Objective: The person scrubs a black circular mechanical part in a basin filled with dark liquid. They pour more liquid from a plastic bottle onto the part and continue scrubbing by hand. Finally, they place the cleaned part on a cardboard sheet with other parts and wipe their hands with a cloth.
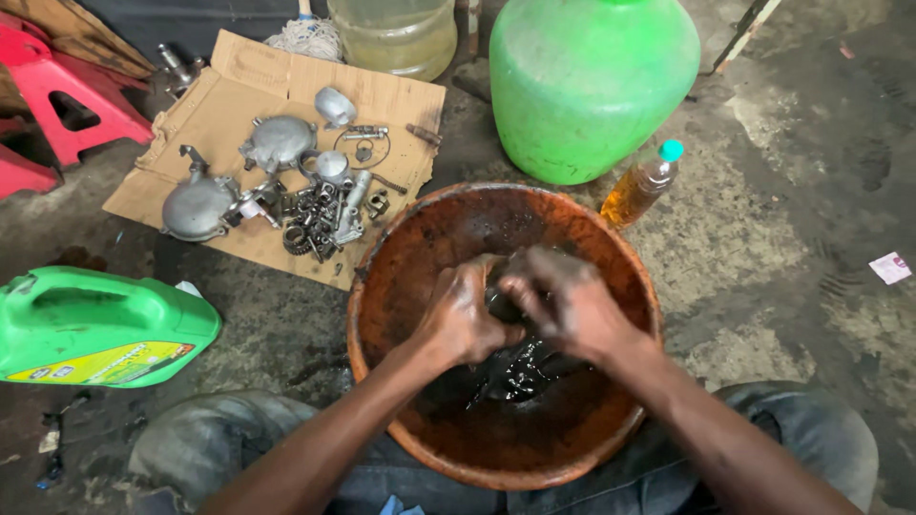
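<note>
A round rust-brown basin (410, 248) sits on the floor between my knees, with black oily liquid (520, 377) pooled at its bottom. Both hands are inside it, greasy and close together. My left hand (463, 319) and my right hand (563, 300) are closed around a small dark part (503, 303) held over the liquid. The part is mostly hidden by my fingers, so its shape is unclear.
A flattened cardboard sheet (219, 105) at the upper left carries several grey metal covers, gears and small parts (315, 215). A green jug (95, 324) lies at left. A large green container (587, 81), a clear water jar (396, 33) and an oil bottle (639, 186) stand behind the basin. Red stools (57, 95) are far left.
</note>
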